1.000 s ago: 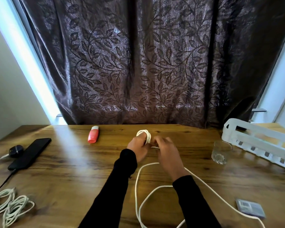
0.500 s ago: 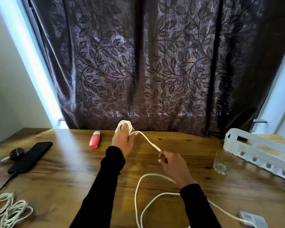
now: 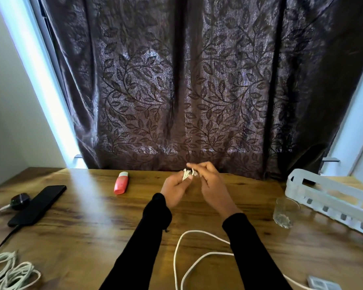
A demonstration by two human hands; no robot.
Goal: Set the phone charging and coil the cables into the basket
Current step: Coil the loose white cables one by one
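Observation:
My left hand (image 3: pixel 174 190) grips a small coil of white cable (image 3: pixel 186 174) above the middle of the wooden table. My right hand (image 3: pixel 211 186) is close beside it, its fingertips pinching the cable at the coil. The rest of that white cable (image 3: pixel 177 252) trails in loops down across the table toward me. A black phone (image 3: pixel 38 205) lies at the left with a dark cable plugged into its near end. The white basket (image 3: pixel 327 197) stands at the right edge.
A red-and-white stick-shaped object (image 3: pixel 121 182) lies behind the hands on the left. A glass tumbler (image 3: pixel 285 212) stands by the basket. A bundle of pale cables (image 3: pixel 11 271) lies at the front left. A black round device (image 3: pixel 20 200) sits beside the phone. A small grey adapter (image 3: pixel 323 285) lies at the front right.
My right hand has come back up to the coil in my left hand, drawing in the stretch of cable that was pulled taut between them.

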